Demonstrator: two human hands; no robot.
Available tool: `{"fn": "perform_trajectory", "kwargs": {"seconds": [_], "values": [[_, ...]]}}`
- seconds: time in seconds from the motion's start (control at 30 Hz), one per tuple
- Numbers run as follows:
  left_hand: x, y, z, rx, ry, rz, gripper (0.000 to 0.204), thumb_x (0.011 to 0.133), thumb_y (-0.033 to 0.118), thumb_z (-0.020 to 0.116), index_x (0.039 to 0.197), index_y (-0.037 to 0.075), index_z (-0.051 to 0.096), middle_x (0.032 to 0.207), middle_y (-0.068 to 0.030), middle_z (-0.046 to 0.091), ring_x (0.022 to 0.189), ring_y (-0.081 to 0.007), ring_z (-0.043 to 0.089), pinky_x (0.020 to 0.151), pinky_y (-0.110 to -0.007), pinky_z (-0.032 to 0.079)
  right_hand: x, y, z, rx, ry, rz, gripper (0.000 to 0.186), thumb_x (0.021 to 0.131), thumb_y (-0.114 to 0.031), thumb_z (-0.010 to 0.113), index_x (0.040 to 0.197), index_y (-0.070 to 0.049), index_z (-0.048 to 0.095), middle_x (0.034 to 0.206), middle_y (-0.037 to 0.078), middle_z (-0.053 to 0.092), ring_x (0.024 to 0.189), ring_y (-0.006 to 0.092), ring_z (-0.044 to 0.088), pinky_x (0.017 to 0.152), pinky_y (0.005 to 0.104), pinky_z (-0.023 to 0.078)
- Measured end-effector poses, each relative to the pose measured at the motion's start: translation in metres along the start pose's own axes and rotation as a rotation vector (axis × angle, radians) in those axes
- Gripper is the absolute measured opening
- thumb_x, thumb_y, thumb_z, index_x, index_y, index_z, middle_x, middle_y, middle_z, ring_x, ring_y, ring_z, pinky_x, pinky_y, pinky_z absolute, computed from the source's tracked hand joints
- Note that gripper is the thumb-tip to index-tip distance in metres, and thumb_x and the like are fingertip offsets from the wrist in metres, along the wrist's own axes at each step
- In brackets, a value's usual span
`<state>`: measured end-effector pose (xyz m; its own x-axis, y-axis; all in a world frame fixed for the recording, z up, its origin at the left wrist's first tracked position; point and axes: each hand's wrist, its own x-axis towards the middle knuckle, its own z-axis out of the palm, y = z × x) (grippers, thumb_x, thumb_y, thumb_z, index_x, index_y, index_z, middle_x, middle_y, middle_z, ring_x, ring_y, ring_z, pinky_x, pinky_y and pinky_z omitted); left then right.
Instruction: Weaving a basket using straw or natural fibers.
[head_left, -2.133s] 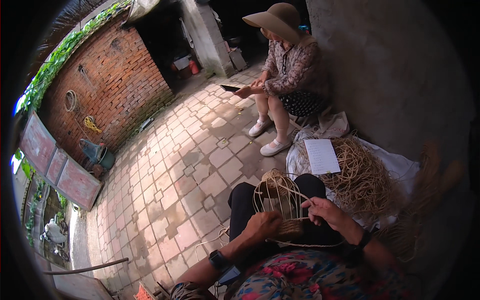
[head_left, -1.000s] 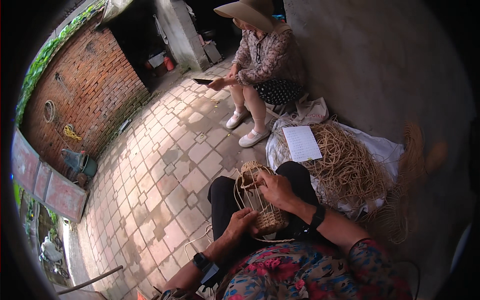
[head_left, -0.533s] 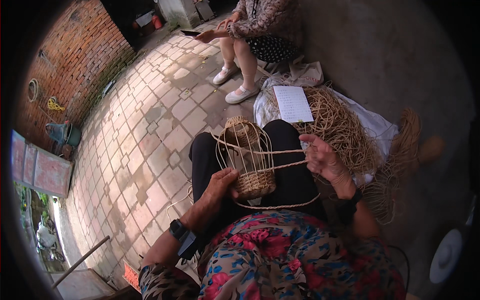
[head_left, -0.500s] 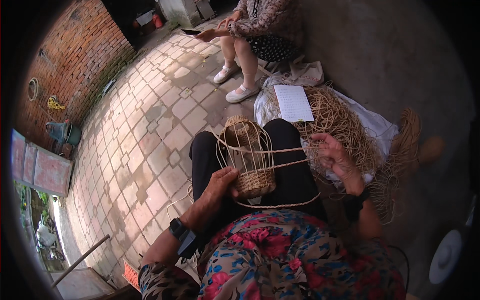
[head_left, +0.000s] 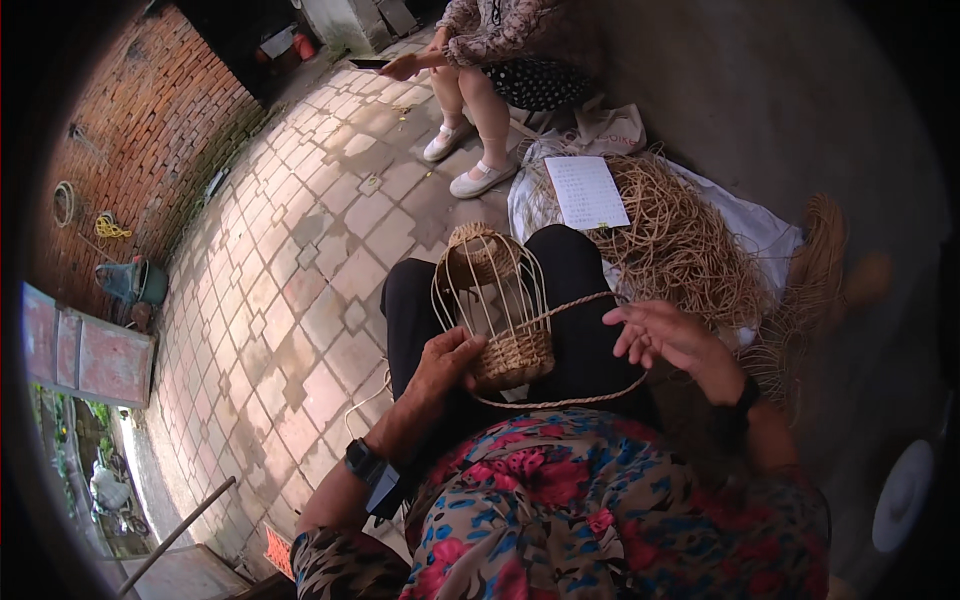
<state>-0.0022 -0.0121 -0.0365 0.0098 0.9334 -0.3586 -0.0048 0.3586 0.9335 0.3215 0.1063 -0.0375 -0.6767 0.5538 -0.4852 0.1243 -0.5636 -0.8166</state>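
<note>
A small woven basket [head_left: 520, 361] lies on my lap between my knees. Bare upright stakes [head_left: 486, 295] rise from its tightly woven band to a woven part [head_left: 478, 253] at the far end. My left hand [head_left: 450, 362] grips the band's left side, thumb on top. From the basket's right side a twisted cord [head_left: 570, 306] runs toward my right hand [head_left: 665, 335]. That hand is open, fingers apart, beside the cord, which passes out of sight near it and comes back below toward the basket. Whether the cord touches the hand is hidden.
A heap of loose tan cord [head_left: 690, 235] lies on a white sheet [head_left: 775, 245] at the right, with a written paper [head_left: 587, 192] on it. Ahead sits another person [head_left: 500, 60] holding a dark flat device [head_left: 369, 64]. A brick wall [head_left: 150, 100] stands at far left.
My right hand has gone from pinching the cord to spread fingers, moving slightly down. The upper taut strand has slackened into a loop. The left hand keeps its grip on the basket.
</note>
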Motion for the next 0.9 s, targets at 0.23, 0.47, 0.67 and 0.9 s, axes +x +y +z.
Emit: {"fn": "perform_trajectory", "kwargs": {"seconds": [0.23, 0.47, 0.67, 0.9], "values": [[-0.003, 0.008, 0.003, -0.002, -0.005, -0.009, 0.028, 0.093, 0.031, 0.057, 0.083, 0.006, 0.058, 0.068, 0.0038, 0.052, 0.056, -0.0045, 0.047, 0.055, -0.018, 0.036, 0.056, 0.005, 0.081, 0.673, -0.079, -0.205, 0.039, 0.096, -0.035, 0.053, 0.114, -0.001, 0.054, 0.080, 0.008, 0.064, 0.055, 0.0099, 0.060, 0.043, 0.0180, 0.044], [-0.006, 0.033, -0.003, 0.319, 0.178, -0.012, 0.016, 0.092, 0.020, 0.055, 0.095, 0.004, 0.058, 0.070, -0.0045, 0.061, 0.061, -0.0104, 0.058, 0.056, -0.026, 0.046, 0.036, 0.026, 0.051, -0.207, 0.202, -0.245, 0.027, 0.097, -0.025, 0.051, 0.094, 0.000, 0.062, 0.064, 0.005, 0.061, 0.046, 0.0075, 0.054, 0.037, 0.0193, 0.042], [0.010, 0.045, 0.024, 0.892, 0.243, 0.602, 0.018, 0.088, 0.005, 0.051, 0.104, 0.007, 0.058, 0.075, -0.0140, 0.066, 0.065, -0.0283, 0.066, 0.060, -0.037, 0.051, 0.043, 0.022, 0.041, -0.076, 0.291, -0.334, 0.012, 0.090, -0.014, 0.061, 0.086, -0.003, 0.058, 0.069, 0.004, 0.058, 0.052, 0.0075, 0.056, 0.040, 0.0182, 0.043], [0.024, 0.042, 0.046, 1.084, 0.269, 0.377, 0.020, 0.079, 0.012, 0.056, 0.098, 0.014, 0.063, 0.060, -0.0152, 0.059, 0.062, -0.0339, 0.063, 0.059, -0.044, 0.049, 0.087, -0.009, 0.041, -0.144, 0.320, -0.497, 0.008, 0.088, -0.010, 0.062, 0.088, -0.004, 0.056, 0.071, 0.003, 0.056, 0.056, 0.0074, 0.054, 0.049, 0.0186, 0.046]]}}
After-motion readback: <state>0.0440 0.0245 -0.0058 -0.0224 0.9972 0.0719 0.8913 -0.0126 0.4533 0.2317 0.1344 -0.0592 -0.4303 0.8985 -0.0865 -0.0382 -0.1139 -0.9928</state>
